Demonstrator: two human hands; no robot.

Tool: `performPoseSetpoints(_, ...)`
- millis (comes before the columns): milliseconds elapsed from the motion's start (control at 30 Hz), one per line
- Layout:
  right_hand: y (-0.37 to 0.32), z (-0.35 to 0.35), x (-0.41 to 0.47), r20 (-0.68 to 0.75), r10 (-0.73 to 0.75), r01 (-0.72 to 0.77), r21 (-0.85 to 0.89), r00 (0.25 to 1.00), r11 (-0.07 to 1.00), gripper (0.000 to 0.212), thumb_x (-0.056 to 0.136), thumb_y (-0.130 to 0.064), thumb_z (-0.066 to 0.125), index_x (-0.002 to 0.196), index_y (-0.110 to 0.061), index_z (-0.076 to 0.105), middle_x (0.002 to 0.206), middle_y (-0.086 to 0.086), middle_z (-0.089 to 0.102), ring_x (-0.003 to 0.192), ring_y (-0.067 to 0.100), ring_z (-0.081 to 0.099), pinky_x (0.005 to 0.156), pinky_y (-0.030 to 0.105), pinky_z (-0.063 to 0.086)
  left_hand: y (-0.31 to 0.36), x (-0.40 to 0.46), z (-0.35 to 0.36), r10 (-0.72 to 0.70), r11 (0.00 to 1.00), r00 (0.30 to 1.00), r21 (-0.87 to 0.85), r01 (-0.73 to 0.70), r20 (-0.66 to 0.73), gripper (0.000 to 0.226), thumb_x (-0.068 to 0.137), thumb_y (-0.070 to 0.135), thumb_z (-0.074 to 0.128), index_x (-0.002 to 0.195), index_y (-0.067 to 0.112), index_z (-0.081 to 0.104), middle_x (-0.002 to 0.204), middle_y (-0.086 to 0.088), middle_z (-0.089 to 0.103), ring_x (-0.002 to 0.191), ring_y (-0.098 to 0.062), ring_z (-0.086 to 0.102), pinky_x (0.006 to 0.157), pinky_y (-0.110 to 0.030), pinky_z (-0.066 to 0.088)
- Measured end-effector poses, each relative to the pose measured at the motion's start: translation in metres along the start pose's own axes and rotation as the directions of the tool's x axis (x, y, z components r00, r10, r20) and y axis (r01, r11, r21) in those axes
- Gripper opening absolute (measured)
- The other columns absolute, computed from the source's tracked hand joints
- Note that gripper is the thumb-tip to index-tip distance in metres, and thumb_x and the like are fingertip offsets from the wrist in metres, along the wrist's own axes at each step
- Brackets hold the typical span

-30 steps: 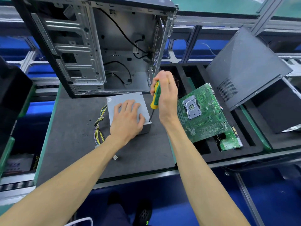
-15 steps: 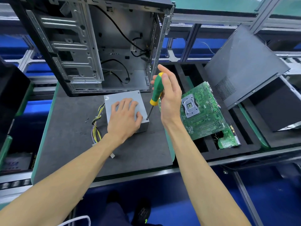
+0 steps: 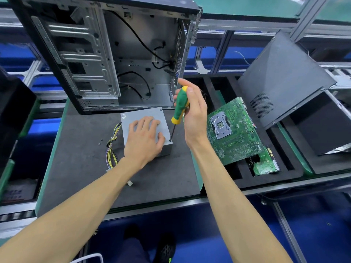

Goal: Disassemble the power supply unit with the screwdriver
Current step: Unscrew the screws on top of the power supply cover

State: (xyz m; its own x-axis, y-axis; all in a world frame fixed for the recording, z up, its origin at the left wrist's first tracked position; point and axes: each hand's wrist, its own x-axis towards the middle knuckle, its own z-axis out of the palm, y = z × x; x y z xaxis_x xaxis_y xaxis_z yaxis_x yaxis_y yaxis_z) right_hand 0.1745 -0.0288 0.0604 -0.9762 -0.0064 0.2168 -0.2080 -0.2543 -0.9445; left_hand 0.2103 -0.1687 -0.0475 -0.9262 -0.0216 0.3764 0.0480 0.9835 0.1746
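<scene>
The left hand (image 3: 143, 140) lies flat on top of the grey power supply unit (image 3: 146, 130), its fingers (image 3: 141, 123) straight and a little spread, thumb out toward the box's right edge. The right hand (image 3: 193, 115) holds the screwdriver (image 3: 178, 112): thumb and fingertips pinch the green-and-yellow handle near its top, the other fingers loosely extended rather than wrapped around it. The tool stands nearly upright, its long axis leaning slightly so the handle sits up and to the right, and the dark shaft runs down-left to a tip resting at the near right corner of the box's top face. The unit sits square on the dark tabletop (image 3: 76, 158), just in front of an open, emptied computer case (image 3: 106, 54). A bundle of yellow, black and purple wires (image 3: 112, 145) spills from its left side, ending in a small white connector by the left forearm. Two small screws (image 3: 100, 141) lie loose left of the wires. To the right, a green motherboard (image 3: 233, 133) leans in a black foam tray (image 3: 284, 175), beside a tilted black side panel (image 3: 284, 76). Metal framing and blue flooring surround the station
</scene>
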Motion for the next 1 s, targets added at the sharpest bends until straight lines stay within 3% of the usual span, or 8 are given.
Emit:
performPoseSetpoints(133, -0.002, 0.005, -0.001, 0.009, 0.032, -0.033, 0.169, 0.999, 0.985, 0.018, 0.104, -0.023, 0.035, 0.108, -0.009, 0.047, 0.073, 0.005, 0.059, 0.068, 0.019, 0.051, 0.065, 0.030, 0.046, 0.000, 0.000, -0.001, 0.001, 1.000, 1.000, -0.005, -0.001, 0.005, 0.037, 0.090, 0.033, 0.045, 0.116, 0.011, 0.059, 0.125, -0.008, 0.060, 0.119, -0.027, 0.054, 0.104, -0.045, 0.035)
performPoseSetpoints(233, -0.002, 0.009, -0.004, -0.018, 0.005, -0.003, 0.106, 1.000, 0.994, 0.015, 0.103, -0.025, 0.048, 0.102, -0.011, 0.042, 0.070, 0.005, 0.055, 0.064, 0.019, 0.048, 0.061, 0.027, 0.044, 0.000, 0.000, -0.001, 0.001, 1.000, 1.000, -0.013, -0.001, 0.004, 0.036, 0.090, 0.032, 0.046, 0.116, 0.011, 0.059, 0.126, -0.007, 0.060, 0.120, -0.026, 0.053, 0.104, -0.045, 0.035)
performPoseSetpoints(333, 0.000, 0.011, -0.007, -0.062, 0.009, -0.010, -0.008, 0.998, 1.000, 0.023, 0.098, -0.028, 0.059, 0.106, -0.007, 0.054, 0.085, 0.008, 0.055, 0.077, 0.021, 0.051, 0.069, 0.036, 0.047, 0.001, -0.001, -0.001, -0.004, 1.000, 1.000, -0.017, 0.004, 0.006, 0.035, 0.091, 0.032, 0.047, 0.117, 0.011, 0.060, 0.127, -0.007, 0.060, 0.121, -0.026, 0.053, 0.105, -0.045, 0.035)
performPoseSetpoints(433, 0.000, 0.010, -0.006, -0.009, 0.029, -0.030, -0.100, 1.000, 0.995, 0.027, 0.100, -0.034, 0.053, 0.112, -0.019, 0.071, 0.092, -0.008, 0.058, 0.092, 0.022, 0.050, 0.082, 0.045, 0.041, 0.001, -0.001, -0.002, -0.010, 1.000, 1.000, -0.015, 0.010, 0.015, 0.036, 0.091, 0.032, 0.048, 0.118, 0.011, 0.060, 0.128, -0.008, 0.059, 0.123, -0.026, 0.053, 0.106, -0.045, 0.035)
performPoseSetpoints(533, -0.004, 0.013, -0.006, 0.090, 0.017, -0.016, -0.016, 0.996, 1.000, 0.030, 0.107, -0.024, 0.040, 0.120, -0.019, 0.067, 0.091, 0.002, 0.066, 0.088, 0.020, 0.060, 0.083, 0.038, 0.048, 0.001, -0.001, -0.003, -0.012, 1.000, 1.000, -0.019, 0.013, 0.022, 0.037, 0.090, 0.031, 0.049, 0.118, 0.010, 0.060, 0.129, -0.009, 0.059, 0.124, -0.027, 0.053, 0.105, -0.045, 0.034)
performPoseSetpoints(667, -0.004, 0.016, -0.005, 0.104, 0.014, -0.024, 0.102, 0.995, 0.994, 0.027, 0.107, -0.022, 0.033, 0.105, -0.008, 0.056, 0.074, 0.010, 0.056, 0.069, 0.021, 0.051, 0.067, 0.032, 0.045, 0.001, -0.001, -0.003, -0.008, 1.000, 0.999, -0.009, 0.009, 0.043, 0.037, 0.091, 0.031, 0.049, 0.120, 0.010, 0.058, 0.130, -0.009, 0.058, 0.124, -0.027, 0.051, 0.105, -0.045, 0.034)
performPoseSetpoints(833, -0.001, 0.013, -0.007, 0.050, 0.039, -0.043, 0.085, 0.998, 0.995, 0.025, 0.098, -0.016, 0.063, 0.112, -0.010, 0.044, 0.078, 0.009, 0.055, 0.066, 0.016, 0.053, 0.064, 0.026, 0.047, 0.000, 0.000, -0.001, -0.013, 1.000, 0.999, -0.008, 0.013, 0.049, 0.037, 0.091, 0.033, 0.046, 0.119, 0.011, 0.057, 0.130, -0.008, 0.057, 0.125, -0.027, 0.051, 0.105, -0.045, 0.033)
performPoseSetpoints(1000, 0.004, 0.007, 0.000, -0.013, 0.103, -0.103, 0.008, 0.995, 0.995, 0.027, 0.097, -0.034, 0.060, 0.109, -0.014, 0.072, 0.075, -0.013, 0.054, 0.067, 0.009, 0.045, 0.057, 0.024, 0.040, -0.001, 0.000, -0.001, -0.016, 1.000, 0.999, -0.006, 0.016, 0.036, 0.037, 0.090, 0.033, 0.047, 0.118, 0.011, 0.059, 0.129, -0.008, 0.058, 0.122, -0.027, 0.052, 0.104, -0.045, 0.034)
